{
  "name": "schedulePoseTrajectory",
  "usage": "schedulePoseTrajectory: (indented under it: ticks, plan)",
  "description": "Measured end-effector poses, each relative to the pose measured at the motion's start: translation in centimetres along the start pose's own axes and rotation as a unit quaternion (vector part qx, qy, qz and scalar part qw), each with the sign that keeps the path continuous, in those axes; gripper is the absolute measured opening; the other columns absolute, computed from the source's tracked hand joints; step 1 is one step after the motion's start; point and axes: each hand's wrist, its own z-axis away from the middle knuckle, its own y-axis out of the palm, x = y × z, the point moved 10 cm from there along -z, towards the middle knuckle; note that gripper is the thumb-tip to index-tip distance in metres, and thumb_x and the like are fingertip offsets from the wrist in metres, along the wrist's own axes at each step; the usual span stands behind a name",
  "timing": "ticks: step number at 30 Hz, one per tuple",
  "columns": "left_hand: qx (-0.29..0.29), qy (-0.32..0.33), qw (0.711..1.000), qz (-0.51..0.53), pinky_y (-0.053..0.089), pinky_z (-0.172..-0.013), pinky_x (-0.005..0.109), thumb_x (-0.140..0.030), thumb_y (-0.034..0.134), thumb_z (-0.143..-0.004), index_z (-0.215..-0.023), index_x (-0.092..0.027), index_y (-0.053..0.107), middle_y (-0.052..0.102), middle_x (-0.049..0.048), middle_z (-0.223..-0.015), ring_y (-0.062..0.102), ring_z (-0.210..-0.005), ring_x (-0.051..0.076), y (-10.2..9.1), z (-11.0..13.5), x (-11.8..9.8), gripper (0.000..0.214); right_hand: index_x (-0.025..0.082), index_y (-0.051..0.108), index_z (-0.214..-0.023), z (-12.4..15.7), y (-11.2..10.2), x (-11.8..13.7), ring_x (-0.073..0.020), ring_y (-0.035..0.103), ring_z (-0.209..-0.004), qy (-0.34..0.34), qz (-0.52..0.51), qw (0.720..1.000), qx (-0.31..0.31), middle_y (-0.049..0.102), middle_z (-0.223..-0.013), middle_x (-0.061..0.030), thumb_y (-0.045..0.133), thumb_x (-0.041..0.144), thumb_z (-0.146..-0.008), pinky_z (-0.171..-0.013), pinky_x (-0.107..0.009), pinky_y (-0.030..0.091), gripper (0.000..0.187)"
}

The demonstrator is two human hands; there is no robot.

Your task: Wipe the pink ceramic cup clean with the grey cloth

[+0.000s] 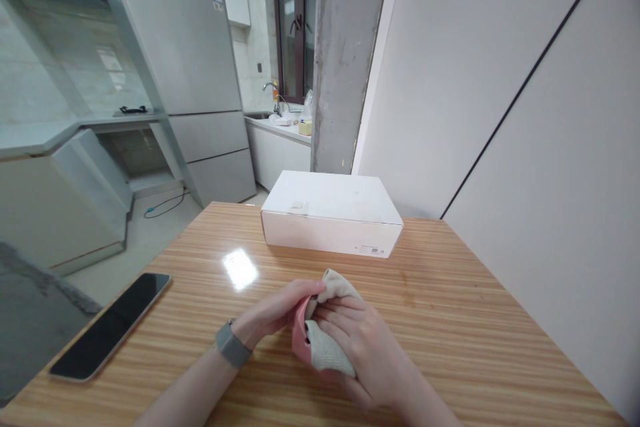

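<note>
My left hand [277, 310], with a grey watch band on its wrist, is closed around the far left side of a small pink cup-like container [301, 337]. A light grey-beige cloth [327, 350] is tucked into its opening and folds out over the rim. My right hand [367, 343] presses the cloth, its fingers reaching into the opening and its thumb low on the outside. Both hands hold the container just over the front middle of the table. Most of the container is hidden by the hands and cloth, so its exact kind is unclear.
A closed white box [330, 217] sits at the back of the wooden table [465, 320]. Near the left edge lies a dark-screened phone [113, 327]. A white wall [525, 167] rises on the right. Beyond the table stand a fridge [200, 60] and a sink counter [280, 147].
</note>
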Motion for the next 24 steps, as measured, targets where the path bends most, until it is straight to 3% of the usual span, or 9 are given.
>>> schedulePoseTrajectory:
  ticks: [7,12,15,18,21,24]
  plan:
    - [-0.065,0.094,0.993,-0.001,0.038,-0.064,0.026,-0.042,0.077,-0.070,-0.076,-0.010,0.068,0.062,0.0040,-0.075,0.052,-0.070,0.014,-0.4,-0.4,-1.4,0.034,0.009,0.063,-0.114,0.1,-0.7,-1.2,-0.0299,0.064,-0.101,0.063,0.059,0.996,-0.028,0.071,-0.108,-0.0174,0.044,0.028,-0.083,-0.099,-0.048,0.047,0.041]
    - [-0.084,0.114,0.988,0.069,0.039,-0.062,0.025,-0.041,0.074,-0.076,-0.098,-0.013,0.068,0.062,0.0040,-0.080,0.057,-0.075,0.016,-0.9,-1.1,0.1,0.037,0.009,0.064,-0.114,0.3,-1.3,-2.6,-0.0312,0.064,-0.104,0.118,0.122,0.983,-0.063,0.071,-0.113,-0.0171,0.050,0.025,-0.081,-0.101,-0.048,0.045,0.040]
    - [-0.020,0.122,0.985,0.117,0.043,-0.067,0.026,-0.037,0.072,-0.078,-0.113,-0.014,0.065,0.064,0.0060,-0.089,0.059,-0.082,0.018,0.3,-1.2,0.2,0.043,0.010,0.064,-0.113,-0.1,-1.8,-2.4,-0.0305,0.064,-0.100,0.074,0.132,0.987,-0.049,0.071,-0.110,-0.0159,0.051,0.028,-0.082,-0.099,-0.048,0.047,0.039]
    - [0.033,0.091,0.983,0.158,0.044,-0.068,0.025,-0.036,0.071,-0.079,-0.118,-0.014,0.065,0.068,0.0069,-0.098,0.060,-0.080,0.017,1.4,-1.0,-0.1,0.045,0.014,0.065,-0.104,-0.9,-2.1,-1.9,-0.0275,0.064,-0.091,0.010,0.108,0.994,-0.011,0.072,-0.097,-0.0128,0.049,0.032,-0.084,-0.093,-0.046,0.049,0.031]
    - [0.049,0.039,0.982,0.179,0.046,-0.068,0.025,-0.047,0.065,-0.083,-0.107,-0.011,0.070,0.071,0.0087,-0.094,0.062,-0.074,0.016,1.8,-0.8,-0.2,0.043,0.019,0.064,-0.088,-1.9,-1.6,-1.3,-0.0240,0.062,-0.080,-0.023,0.079,0.996,0.039,0.070,-0.081,-0.0079,0.046,0.033,-0.088,-0.087,-0.043,0.050,0.023]
    - [0.021,0.032,0.986,0.162,0.046,-0.070,0.025,-0.049,0.063,-0.084,-0.093,-0.010,0.072,0.072,0.0080,-0.085,0.064,-0.074,0.016,1.1,-0.5,-0.6,0.041,0.019,0.063,-0.086,-2.5,-0.5,-0.8,-0.0233,0.060,-0.076,-0.030,0.076,0.995,0.062,0.068,-0.078,-0.0067,0.050,0.038,-0.087,-0.087,-0.043,0.049,0.023]
